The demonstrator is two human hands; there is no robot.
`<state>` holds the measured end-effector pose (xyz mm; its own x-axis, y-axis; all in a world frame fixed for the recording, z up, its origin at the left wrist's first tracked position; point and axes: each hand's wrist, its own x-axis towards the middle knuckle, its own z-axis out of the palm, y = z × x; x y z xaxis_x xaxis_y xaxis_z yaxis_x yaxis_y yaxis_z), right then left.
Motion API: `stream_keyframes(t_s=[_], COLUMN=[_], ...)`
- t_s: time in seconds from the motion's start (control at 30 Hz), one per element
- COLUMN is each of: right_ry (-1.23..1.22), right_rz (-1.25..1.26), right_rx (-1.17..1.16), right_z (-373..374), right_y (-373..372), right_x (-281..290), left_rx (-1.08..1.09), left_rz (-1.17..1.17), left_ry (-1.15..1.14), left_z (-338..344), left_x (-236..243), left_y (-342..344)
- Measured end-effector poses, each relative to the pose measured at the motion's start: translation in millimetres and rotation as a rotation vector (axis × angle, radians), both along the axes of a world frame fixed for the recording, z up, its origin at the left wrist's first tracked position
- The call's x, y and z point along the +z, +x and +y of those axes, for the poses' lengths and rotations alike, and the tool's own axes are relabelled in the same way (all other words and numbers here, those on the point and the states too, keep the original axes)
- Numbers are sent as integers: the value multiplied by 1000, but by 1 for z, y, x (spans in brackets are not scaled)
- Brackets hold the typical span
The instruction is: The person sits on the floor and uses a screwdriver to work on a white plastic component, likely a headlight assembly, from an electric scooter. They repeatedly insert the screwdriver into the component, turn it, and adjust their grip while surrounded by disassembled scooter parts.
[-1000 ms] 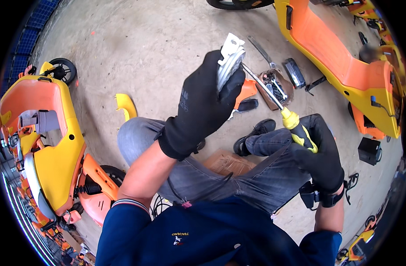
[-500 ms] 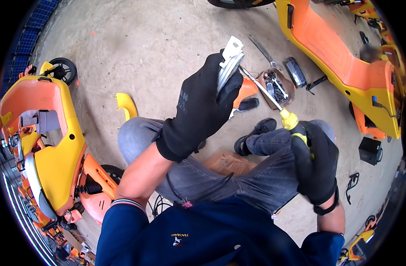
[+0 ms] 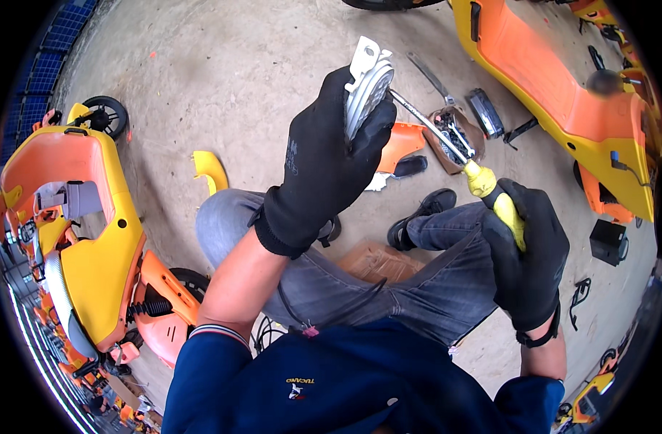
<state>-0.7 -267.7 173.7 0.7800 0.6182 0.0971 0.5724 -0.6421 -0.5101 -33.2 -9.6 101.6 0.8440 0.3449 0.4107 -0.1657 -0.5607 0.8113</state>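
Note:
My left hand [image 3: 324,155], in a black work glove, is closed around a white ribbed part [image 3: 367,87] with a holed tab at its top. My gloved right hand [image 3: 526,253] grips a screwdriver [image 3: 520,220] with a yellow and black handle. Its long metal shaft points up and left toward the white part. The tip reaches the part's right side; whether it touches is not plain. Beyond the shaft, on the floor, lies a brown open bag [image 3: 454,141] with wrenches and small hardware.
A yellow and orange scooter body [image 3: 99,239] stands at the left, another [image 3: 555,101] at the upper right. A yellow curved panel [image 3: 211,171], an orange panel [image 3: 403,142], a black box [image 3: 607,241] and a flat cardboard piece [image 3: 378,262] lie on the floor.
My left hand and the white part have shifted slightly up and left. The right hand has moved a little right, showing more of the yellow handle. The shaft still points at the part.

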Motion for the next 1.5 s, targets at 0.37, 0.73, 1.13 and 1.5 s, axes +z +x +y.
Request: stream_keyframes(t_s=[0.37,0.73,1.13,1.5], right_ry=[147,5,-6,210], right_rz=[1211,111,301,599], right_rx=[-386,42,82,-151], right_z=[-7,6,-7,-2], right_y=[24,7,17,11], right_x=[22,12,1,6], left_rx=[-55,-33,-88,-74], left_rz=[61,-1,79,-3], left_ry=[78,8,105,107], left_z=[-4,3,4,7], left_x=[4,-3,3,0], left_y=[-10,-1,-10,-3])
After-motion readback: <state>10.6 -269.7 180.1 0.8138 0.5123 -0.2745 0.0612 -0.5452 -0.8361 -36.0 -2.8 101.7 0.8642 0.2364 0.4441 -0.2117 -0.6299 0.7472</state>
